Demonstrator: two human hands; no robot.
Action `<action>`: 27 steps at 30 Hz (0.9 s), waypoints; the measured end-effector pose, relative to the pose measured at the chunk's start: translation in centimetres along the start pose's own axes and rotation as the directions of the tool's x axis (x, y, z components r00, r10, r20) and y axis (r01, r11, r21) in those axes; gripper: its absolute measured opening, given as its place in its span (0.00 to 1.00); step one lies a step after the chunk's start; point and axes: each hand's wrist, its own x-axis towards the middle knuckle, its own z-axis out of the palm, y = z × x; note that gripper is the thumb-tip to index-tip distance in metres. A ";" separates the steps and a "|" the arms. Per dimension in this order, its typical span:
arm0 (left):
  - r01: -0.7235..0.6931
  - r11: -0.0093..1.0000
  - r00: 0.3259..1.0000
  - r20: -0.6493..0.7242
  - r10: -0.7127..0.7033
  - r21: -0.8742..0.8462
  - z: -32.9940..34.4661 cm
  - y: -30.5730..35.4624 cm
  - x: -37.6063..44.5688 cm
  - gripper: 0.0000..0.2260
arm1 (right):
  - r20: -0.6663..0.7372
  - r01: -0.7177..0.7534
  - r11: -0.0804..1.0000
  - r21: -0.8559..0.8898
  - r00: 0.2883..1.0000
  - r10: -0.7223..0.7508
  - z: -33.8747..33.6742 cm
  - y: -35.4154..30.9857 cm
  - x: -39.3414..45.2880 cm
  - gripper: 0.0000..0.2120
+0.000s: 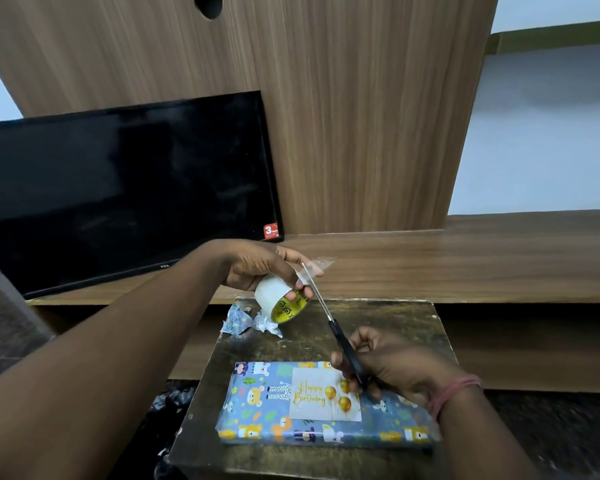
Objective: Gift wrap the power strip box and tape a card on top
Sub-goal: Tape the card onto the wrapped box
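- Head view: the left hand [257, 263] is raised above the far left corner of the dark, worn tabletop [395, 323], its fingers curled round a white roll of clear tape with a yellow printed core [279, 299]; a short strip of clear tape [317, 266] is drawn out from the roll to the right, pinched between the thumb and a fingertip.
- The right hand [392, 367] grips the black handles of a pair of steel-bladed scissors [333, 323]; the blades point up and to the left, and their tips meet the drawn-out strip just beside the left hand's fingers; a pink thread band [454, 391] circles the right wrist.
- The flat box wrapped in blue paper printed with cartoon animals [267, 410] lies on the near part of the tabletop, its long side running left to right; a white card with gold "Happy Birthday" lettering and gold balloons [323, 398] lies flat on top of it, right of centre, partly under the right hand.
- Crumpled scraps of the same blue wrapping paper [250, 322] sit at the far left edge of the tabletop, just below the roll.
- Farther off, a black flat-screen television [118, 195] stands on a wooden shelf [465, 265], leaning against a wood-grain panel [326, 116].
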 end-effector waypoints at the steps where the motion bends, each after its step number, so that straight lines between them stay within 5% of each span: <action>1: 0.010 1.000 1.000 0.021 -0.010 0.008 0.1 -0.1 0.0 0.18 | 0.007 0.008 1.000 -0.006 1.000 -0.008 0.1 0.0 0.1 0.48; 12: 0.013 0.999 0.994 0.106 -0.008 -0.046 0.6 -0.9 0.4 0.21 | 0.024 0.021 1.000 0.011 1.000 -0.021 -0.5 -0.1 -0.4 0.46; 18: -0.002 0.996 0.994 0.106 0.012 -0.093 0.6 -0.6 -0.3 0.20 | 0.043 0.013 0.999 0.043 0.999 -0.015 -1.2 -0.3 -0.8 0.16; 27: -0.051 0.983 0.975 0.206 0.087 -0.174 1.0 -0.9 -0.3 0.20 | 0.073 0.055 0.995 0.085 0.995 -0.061 -1.8 -0.1 -0.4 0.16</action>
